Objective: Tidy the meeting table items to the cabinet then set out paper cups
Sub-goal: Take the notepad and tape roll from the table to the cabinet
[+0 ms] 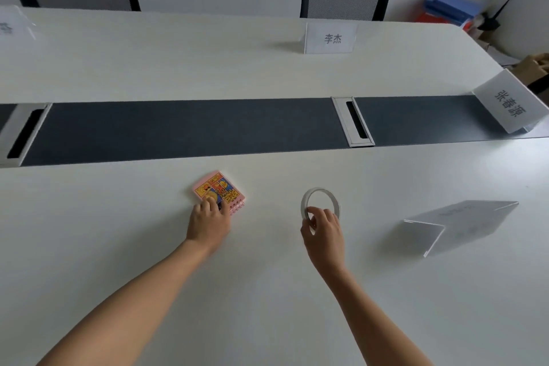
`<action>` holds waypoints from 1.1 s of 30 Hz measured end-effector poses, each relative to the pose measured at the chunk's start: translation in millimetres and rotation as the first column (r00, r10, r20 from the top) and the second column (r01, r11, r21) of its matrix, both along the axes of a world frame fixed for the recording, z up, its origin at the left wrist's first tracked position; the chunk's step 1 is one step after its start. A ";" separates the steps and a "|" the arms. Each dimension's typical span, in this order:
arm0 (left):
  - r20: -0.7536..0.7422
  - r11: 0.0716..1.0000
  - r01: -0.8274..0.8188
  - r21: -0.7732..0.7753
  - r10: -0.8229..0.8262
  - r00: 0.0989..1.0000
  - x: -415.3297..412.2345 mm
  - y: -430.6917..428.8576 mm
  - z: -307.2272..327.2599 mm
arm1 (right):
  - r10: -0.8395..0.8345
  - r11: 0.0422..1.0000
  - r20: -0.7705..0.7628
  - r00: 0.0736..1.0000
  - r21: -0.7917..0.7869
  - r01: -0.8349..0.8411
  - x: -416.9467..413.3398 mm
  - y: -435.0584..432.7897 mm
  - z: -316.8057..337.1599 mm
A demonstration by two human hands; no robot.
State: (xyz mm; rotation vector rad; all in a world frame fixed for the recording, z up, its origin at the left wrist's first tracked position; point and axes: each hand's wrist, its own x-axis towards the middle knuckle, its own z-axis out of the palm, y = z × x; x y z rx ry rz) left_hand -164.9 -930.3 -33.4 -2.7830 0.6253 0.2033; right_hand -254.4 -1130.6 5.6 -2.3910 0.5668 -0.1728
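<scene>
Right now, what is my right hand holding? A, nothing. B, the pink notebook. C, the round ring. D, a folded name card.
C: the right hand pinches the near rim of the ring, while the left hand touches the pink notebook.

Matt white table, glossy paper-covered notebook, clear plastic tape ring.
</scene>
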 end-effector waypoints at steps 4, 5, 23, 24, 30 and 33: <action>0.166 0.975 0.099 -0.200 -0.066 0.984 -38.2 25.3 14.9 | 0.034 0.999 0.028 0.999 0.002 -0.034 -27.0 17.4 9.7; 0.232 0.952 0.111 -0.285 -0.044 0.972 -44.1 30.9 23.9 | 0.040 0.999 0.037 0.999 0.004 -0.041 -33.4 21.3 12.1; -0.290 -0.244 -0.158 -0.957 0.769 0.570 -311.5 110.2 106.5 | 0.450 0.882 0.336 0.827 -0.020 -0.472 -173.8 155.7 36.8; -0.315 -0.301 -0.114 -0.947 0.795 0.518 -335.0 114.3 107.3 | 0.504 0.850 0.356 0.787 -0.044 -0.525 -191.5 161.7 33.2; -0.484 -0.508 -0.016 -0.861 0.810 0.331 -469.6 127.6 103.4 | 0.680 0.719 0.298 0.670 -0.093 -0.689 -295.4 174.6 17.8; -0.501 -0.521 0.028 -0.853 0.834 0.232 -530.6 135.4 99.4 | 0.780 0.615 0.185 0.597 -0.049 -0.787 -339.0 186.3 13.8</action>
